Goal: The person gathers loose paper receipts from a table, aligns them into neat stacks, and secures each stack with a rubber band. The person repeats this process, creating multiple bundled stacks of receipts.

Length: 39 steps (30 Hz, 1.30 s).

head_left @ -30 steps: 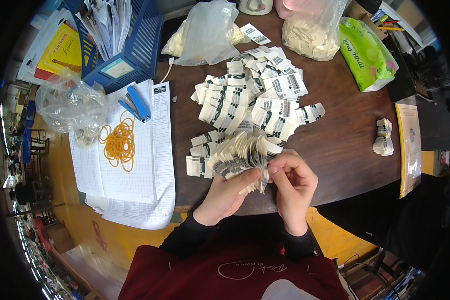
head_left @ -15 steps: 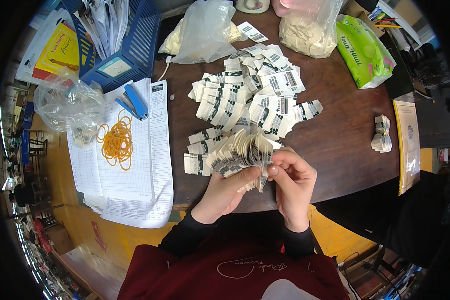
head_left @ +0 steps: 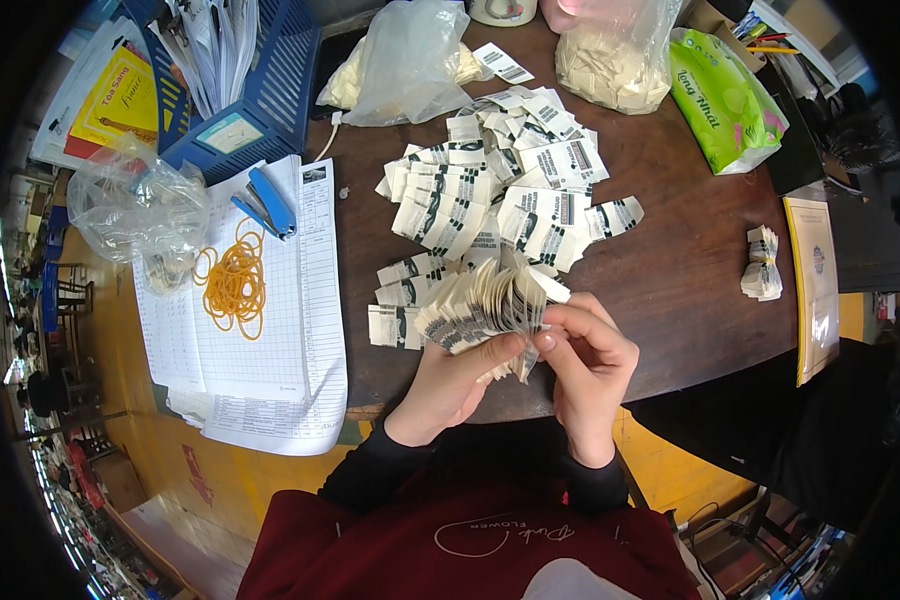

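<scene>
Shows large white lettering on the bright green soft plastic pack and coloured lettering on the glossy yellow rectangular booklet. Bears black print across the small cream rectangular tags, and pale lettering on the dark red cloth garment.

The fanned labels hide most fingers of the left hand. The upper edge crops a white container and a pink item; far-left clutter is too small to identify.
</scene>
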Tool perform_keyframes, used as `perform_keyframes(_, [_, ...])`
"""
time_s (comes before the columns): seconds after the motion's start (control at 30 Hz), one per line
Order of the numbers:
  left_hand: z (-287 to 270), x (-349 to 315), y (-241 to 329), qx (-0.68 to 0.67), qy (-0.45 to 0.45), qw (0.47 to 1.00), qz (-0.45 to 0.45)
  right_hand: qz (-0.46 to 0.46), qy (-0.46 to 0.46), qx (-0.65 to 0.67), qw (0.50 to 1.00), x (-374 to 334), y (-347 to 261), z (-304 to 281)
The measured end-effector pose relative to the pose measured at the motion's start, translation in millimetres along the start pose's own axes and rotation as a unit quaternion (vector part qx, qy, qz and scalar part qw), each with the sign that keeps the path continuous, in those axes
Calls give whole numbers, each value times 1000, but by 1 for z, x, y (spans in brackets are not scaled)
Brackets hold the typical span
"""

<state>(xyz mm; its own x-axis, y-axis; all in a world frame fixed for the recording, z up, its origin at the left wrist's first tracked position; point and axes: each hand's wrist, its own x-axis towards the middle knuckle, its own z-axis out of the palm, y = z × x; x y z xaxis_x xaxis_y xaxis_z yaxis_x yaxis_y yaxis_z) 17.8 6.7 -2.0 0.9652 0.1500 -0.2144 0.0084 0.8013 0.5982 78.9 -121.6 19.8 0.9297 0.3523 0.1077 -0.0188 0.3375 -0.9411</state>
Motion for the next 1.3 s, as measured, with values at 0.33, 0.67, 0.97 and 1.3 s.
perform_keyframes(0.33, [-1, 2, -2, 42, -7, 999, 3, 12, 24, -68, 997, -1, -1, 0])
perform_keyframes(0.67, [0, 2, -5, 58, 7, 998, -8, 42, 86, -18, 995, -2, -2, 2])
perform_keyframes(0.97, [0, 2, -4, 60, -18, 998, -10, 14, -18, -100, 995, -1, -8, -11])
perform_keyframes(1.3, [-2, 2, -6, 72, -18, 997, -10, 54, 0, -42, 998, -3, -5, -14])
